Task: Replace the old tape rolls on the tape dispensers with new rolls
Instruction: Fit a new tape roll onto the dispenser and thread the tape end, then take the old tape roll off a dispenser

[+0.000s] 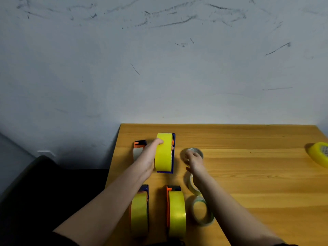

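Where hands (149, 155) rest: glossy yellow roll (164, 151).

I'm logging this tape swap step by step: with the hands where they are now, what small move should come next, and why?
Probably the right hand lets go of the nearly spent roll beside the other thin rolls. The left hand already steadies the full yellow roll in the blue dispenser, so the old one seems finished with.

Bright yellow tape rolls (164, 151) sit in blue-and-orange dispensers (173, 153) on a honey-brown wood-grain table (248, 166), beneath a pale grey wall (159, 59) streaked with black scuffs across the upper frame.
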The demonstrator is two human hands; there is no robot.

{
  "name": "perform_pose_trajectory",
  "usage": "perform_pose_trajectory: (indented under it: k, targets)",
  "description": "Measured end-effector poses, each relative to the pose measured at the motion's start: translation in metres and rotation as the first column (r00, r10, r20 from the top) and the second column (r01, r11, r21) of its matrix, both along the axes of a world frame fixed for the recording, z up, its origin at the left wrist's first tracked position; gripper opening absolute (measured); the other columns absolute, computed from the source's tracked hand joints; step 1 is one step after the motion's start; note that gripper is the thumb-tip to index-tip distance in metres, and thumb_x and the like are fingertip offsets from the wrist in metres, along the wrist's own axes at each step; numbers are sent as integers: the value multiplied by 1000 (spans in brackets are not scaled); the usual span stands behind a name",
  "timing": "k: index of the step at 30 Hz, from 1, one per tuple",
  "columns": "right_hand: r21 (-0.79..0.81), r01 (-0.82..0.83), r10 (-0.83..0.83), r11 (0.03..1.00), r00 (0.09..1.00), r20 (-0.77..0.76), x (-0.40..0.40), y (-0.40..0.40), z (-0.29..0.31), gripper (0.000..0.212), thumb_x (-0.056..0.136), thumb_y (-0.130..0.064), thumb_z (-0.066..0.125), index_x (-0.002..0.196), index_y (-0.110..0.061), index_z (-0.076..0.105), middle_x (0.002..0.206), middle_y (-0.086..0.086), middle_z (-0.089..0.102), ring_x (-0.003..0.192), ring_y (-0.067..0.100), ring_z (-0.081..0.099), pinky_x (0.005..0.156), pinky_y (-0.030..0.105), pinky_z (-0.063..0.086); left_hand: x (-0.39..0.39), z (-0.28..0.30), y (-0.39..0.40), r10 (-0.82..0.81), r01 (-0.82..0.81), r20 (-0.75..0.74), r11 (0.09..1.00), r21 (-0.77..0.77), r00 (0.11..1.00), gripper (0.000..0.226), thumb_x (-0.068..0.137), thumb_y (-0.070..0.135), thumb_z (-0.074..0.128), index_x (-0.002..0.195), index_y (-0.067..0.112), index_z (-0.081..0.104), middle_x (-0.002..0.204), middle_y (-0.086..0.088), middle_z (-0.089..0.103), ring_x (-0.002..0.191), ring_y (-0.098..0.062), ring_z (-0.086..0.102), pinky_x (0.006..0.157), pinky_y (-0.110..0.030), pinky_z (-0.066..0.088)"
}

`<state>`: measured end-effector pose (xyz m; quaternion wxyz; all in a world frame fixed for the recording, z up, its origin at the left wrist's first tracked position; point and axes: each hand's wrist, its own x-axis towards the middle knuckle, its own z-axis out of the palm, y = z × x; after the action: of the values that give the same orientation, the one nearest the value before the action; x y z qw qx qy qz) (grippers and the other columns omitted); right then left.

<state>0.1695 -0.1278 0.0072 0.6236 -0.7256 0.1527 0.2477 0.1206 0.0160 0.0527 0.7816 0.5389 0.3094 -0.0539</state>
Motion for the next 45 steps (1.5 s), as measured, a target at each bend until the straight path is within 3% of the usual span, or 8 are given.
perform_pose_trajectory:
  k: [4,6,10,13,24,35,42,45]
  targets:
    - [21,-133,129,991,982,137,2,3,19,22,100,-32,46,102,-16,60,94,0,63,85,15,57,73,30,40,15,-17,-6,-88,92,-71,995,49,994,32,92,25,52,116,7,62,102,-14,70,77,-20,66,67,-29,49]
    - [-17,-260,260,965,956,134,4,4,24,25,100,-36,45,106,-16,58,89,-4,62,83,11,57,75,30,41,20,-26,-10,-106,114,-120,992,57,987,23,90,25,55,108,12,63,105,-13,67,81,-20,62,66,-29,47]
    - [-128,-344,359,930,924,128,10,3,14,14,99,-27,51,105,-16,57,87,-3,60,84,13,57,66,20,44,28,-44,-12,-177,192,-181,979,69,968,21,88,25,60,107,17,62,110,-9,65,101,-22,60,86,-33,46]
    - [-112,-323,335,940,934,120,16,2,7,8,100,-21,50,104,-17,57,90,-4,61,85,11,58,70,24,47,38,-51,-10,-251,284,-207,947,149,945,39,88,30,61,124,15,57,118,-7,62,111,-23,56,94,-34,43]
    - [-180,-310,329,934,940,89,42,19,-20,30,99,-14,50,123,2,59,118,18,64,100,21,58,92,36,47,59,-69,-8,-189,249,-218,923,292,957,39,94,18,56,130,4,50,118,-10,60,94,-13,53,60,-17,42]
    - [-249,-340,362,907,931,46,47,28,-44,35,99,-20,51,129,-2,56,123,13,63,107,23,58,97,40,47,61,-84,-4,-143,230,-282,925,302,948,47,94,20,56,137,7,43,130,-12,56,115,-24,53,85,-30,44]
    - [-291,-334,355,896,934,22,50,31,-47,36,100,-21,48,132,-3,53,123,16,62,104,25,56,86,35,45,64,-86,-7,-131,210,-291,944,257,948,44,94,19,55,136,8,45,127,-13,58,110,-23,56,83,-30,45]
    - [-297,-341,354,892,935,-10,52,34,-47,34,99,-15,44,129,-1,54,107,14,60,95,24,53,77,30,41,64,-86,-6,-129,207,-297,946,251,946,47,94,19,55,137,8,43,130,-14,56,117,-25,54,88,-32,46]
